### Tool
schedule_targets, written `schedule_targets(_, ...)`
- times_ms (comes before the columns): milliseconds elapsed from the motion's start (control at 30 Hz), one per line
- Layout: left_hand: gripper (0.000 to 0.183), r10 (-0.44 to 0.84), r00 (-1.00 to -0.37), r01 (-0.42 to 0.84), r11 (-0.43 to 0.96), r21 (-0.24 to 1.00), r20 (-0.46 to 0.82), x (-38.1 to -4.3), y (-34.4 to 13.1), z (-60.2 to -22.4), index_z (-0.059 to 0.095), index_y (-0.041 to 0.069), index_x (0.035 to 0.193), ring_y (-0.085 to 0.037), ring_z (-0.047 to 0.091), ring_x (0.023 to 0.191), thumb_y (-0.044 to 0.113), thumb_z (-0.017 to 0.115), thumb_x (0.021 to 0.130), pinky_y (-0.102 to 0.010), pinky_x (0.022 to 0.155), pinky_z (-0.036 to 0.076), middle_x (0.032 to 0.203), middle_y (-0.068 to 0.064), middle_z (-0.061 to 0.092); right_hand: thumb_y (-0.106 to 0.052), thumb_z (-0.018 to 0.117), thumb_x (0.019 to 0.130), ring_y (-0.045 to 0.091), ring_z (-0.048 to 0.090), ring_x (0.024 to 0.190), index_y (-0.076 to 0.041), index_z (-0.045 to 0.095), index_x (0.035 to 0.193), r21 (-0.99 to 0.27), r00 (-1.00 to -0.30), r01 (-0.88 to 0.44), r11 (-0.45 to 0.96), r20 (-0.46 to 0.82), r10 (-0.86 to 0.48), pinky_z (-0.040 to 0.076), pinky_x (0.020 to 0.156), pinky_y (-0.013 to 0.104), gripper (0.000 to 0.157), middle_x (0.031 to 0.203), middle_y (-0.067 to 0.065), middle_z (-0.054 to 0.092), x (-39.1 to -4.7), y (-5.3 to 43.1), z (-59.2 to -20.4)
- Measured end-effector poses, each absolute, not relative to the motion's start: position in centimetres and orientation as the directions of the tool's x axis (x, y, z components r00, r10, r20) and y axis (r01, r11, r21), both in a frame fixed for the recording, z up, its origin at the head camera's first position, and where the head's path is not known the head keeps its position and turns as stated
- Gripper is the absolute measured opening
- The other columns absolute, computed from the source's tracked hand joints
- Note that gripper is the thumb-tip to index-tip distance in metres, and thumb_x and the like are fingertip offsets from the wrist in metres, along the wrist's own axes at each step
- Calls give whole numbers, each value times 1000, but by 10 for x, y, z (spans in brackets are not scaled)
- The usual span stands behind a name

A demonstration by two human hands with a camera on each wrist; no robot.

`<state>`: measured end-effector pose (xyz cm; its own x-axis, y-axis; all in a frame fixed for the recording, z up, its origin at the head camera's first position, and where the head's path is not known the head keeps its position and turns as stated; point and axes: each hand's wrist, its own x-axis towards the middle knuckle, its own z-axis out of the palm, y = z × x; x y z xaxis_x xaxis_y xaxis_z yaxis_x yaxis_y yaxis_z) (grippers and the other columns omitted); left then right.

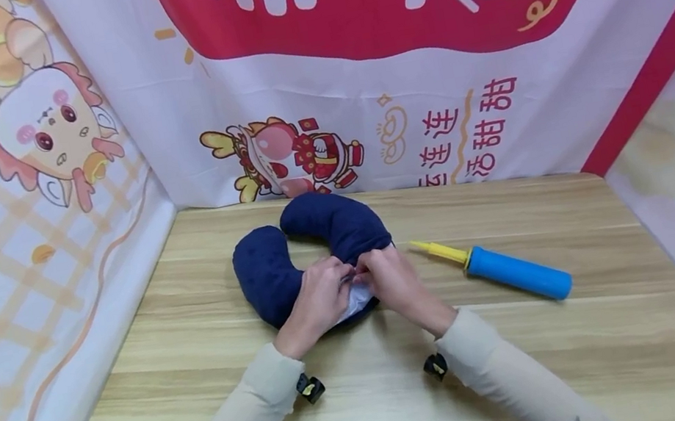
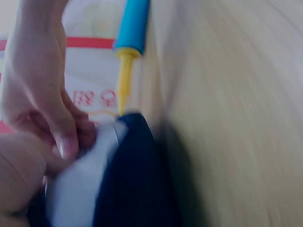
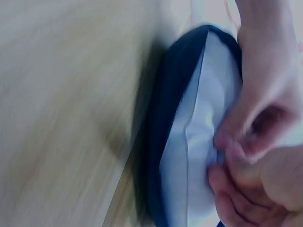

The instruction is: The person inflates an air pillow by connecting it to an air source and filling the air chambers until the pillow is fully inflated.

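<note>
A navy U-shaped neck pillow (image 1: 263,271) lies on the table, its cover parted along the near side. White inner lining (image 3: 196,156) shows through that gap, smooth with a seam running along it. My left hand (image 1: 322,291) and right hand (image 1: 391,277) meet at the gap, fingertips almost touching. Each pinches the pillow's material there with thumb and fingers. In the right wrist view the fingertips press close together on the white lining. What exactly sits between them is hidden by the fingers.
Right of the pillow lies a blue hand pump (image 1: 516,274) with a yellow nozzle (image 1: 441,250) pointing toward it. Printed cloth (image 1: 316,80) hangs behind the wooden table (image 1: 604,359) and along both sides.
</note>
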<state>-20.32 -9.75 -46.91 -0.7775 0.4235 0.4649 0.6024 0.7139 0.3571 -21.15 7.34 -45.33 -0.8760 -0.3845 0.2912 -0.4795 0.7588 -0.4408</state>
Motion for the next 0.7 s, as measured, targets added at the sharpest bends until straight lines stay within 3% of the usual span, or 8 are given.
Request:
schedule_targets(133,12,447,-772,619,688,379,452,-201,-106,-466,79,3,103,-23,68,88,3,78,91,-40,79,61,97,-8,73,-9,81,92,10,64,71,-8,79,82,-595,-890,-434,677,163,-427,54,67,27,10,79,1,77,-221,83,-450)
schedule_targets(267,18,384,-774,603,690,400,504,-196,-114,-461,77,3,107,-22,67,91,7,82,89,-38,81,61,101,-9,71,-10,79,94,6,63,72,-7,80,88,-676,-884,-397,622,100,-456,52,67,23,7,84,2,79,-224,90,-443)
schedule_targets(500,17,349,-765,575,749,330,541,-196,-116,-457,77,2,105,-27,68,96,7,83,90,-42,87,60,103,-11,71,-15,79,95,4,65,72,-9,82,89,-662,-897,-377,648,87,-434,54,68,22,8,83,0,79,-221,89,-441)
schedule_targets(700,7,399,-775,558,796,235,490,-203,-110,-453,75,4,94,-29,63,87,6,81,91,-42,80,58,92,-11,66,-15,80,95,6,64,67,-9,81,86,-651,-924,-340,678,96,-371,54,66,24,11,79,0,77,-218,83,-444)
